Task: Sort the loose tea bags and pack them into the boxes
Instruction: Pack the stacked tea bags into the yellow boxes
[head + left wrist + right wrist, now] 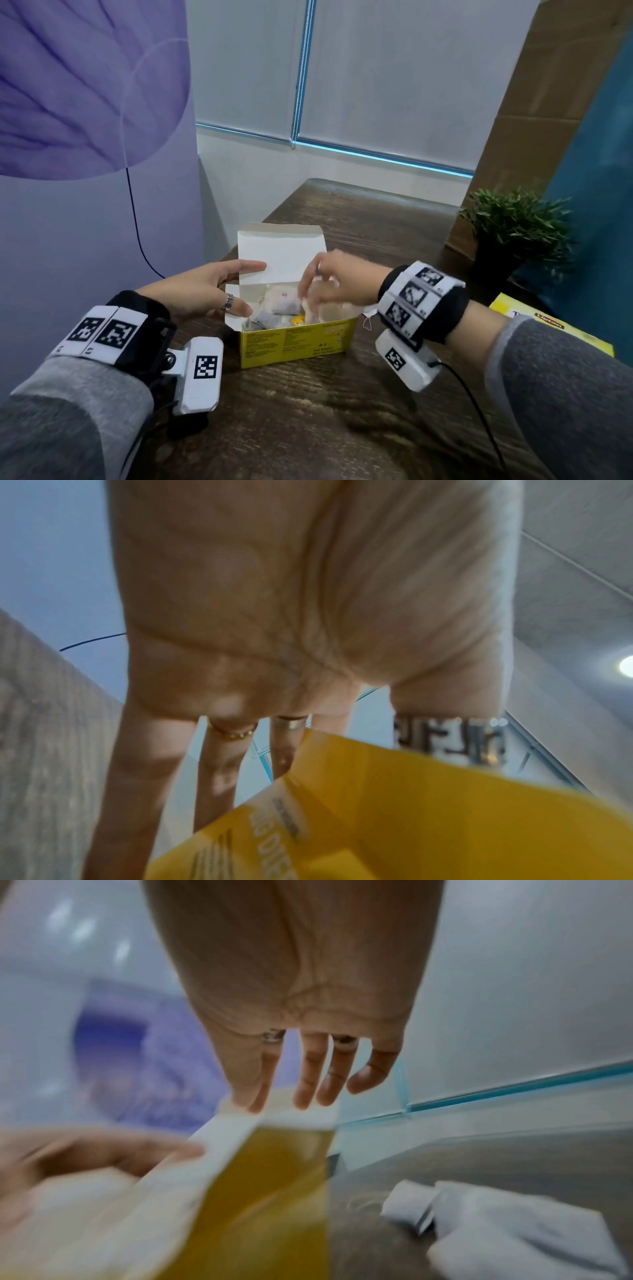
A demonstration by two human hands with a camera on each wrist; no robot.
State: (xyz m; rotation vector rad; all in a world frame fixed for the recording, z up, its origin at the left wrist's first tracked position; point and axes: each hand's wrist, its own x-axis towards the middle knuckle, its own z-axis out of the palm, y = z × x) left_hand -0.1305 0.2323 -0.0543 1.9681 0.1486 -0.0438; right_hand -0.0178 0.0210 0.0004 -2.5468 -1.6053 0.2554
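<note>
An open yellow tea box [294, 341] stands mid-table with its white lid [281, 253] raised, and several tea bags [279, 301] lie inside. My left hand [255, 289] is at the box's left end. Its straight fingers touch the lid and its thumb lies by the side flap. My right hand [317, 284] hovers over the right half of the box, fingers pointing down among the bags and holding nothing. In the right wrist view the right hand [301, 1093] is spread above the box [274, 1177]. Loose white tea bags [496, 1231] lie on the table beside it.
A second yellow box [551, 330] lies at the right table edge behind my right forearm. A small potted plant [513, 236] stands at the back right. A purple panel closes the left side, and a wall with blinds is behind the wooden table [308, 411].
</note>
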